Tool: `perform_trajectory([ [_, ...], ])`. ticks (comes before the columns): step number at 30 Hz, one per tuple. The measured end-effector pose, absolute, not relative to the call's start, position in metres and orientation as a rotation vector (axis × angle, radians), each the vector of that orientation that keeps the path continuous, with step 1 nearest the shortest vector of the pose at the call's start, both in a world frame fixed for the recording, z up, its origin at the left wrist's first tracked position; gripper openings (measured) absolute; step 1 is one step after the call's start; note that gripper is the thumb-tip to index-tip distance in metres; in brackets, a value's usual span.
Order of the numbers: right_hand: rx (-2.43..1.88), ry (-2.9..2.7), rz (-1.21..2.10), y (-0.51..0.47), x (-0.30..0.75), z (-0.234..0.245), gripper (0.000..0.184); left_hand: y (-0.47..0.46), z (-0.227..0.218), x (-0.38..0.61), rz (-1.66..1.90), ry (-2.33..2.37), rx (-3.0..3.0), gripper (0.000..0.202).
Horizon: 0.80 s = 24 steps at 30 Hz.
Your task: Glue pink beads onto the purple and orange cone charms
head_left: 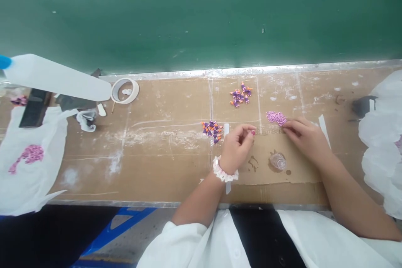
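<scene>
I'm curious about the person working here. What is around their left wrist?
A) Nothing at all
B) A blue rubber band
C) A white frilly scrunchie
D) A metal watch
C. The left hand has a white frilly scrunchie gathered around its wrist.

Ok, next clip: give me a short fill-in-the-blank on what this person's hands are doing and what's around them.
The left hand has a frilly ____ scrunchie around its wrist.
The right hand has its fingertips at a heap of ____ granules.
The small clear cup sits on a ____ sheet.

Missing words: white; pink; cardboard.
</scene>
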State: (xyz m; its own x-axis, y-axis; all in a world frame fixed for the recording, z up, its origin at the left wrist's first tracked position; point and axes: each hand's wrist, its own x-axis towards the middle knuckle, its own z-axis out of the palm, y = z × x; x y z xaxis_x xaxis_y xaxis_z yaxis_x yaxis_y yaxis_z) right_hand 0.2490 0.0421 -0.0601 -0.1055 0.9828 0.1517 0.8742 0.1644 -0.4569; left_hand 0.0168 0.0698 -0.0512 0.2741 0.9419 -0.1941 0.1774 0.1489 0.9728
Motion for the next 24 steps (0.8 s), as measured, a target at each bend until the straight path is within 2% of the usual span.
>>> perform_trajectory([
  [7,-1.834,-2.066,0.289,0.043,0.248,-0.066,0.013,0.069,-0.048,0.017,0.766,1.198,1.374,0.020],
  [13,-1.772,-1.969,0.409,0.044,0.255,-0.058,0.009,0.070,-0.046,0.013,0.814,1.204,1.469,0.021],
  [20,-1.715,-2.007,0.341,0.042,0.253,-0.056,0.010,0.089,-0.029,-0.027,1.124,1.717,1.824,0.015],
  [24,-1.741,-2.106,0.244,0.042,0.250,-0.060,0.013,0.091,-0.027,-0.034,1.189,1.740,1.840,0.013],
])
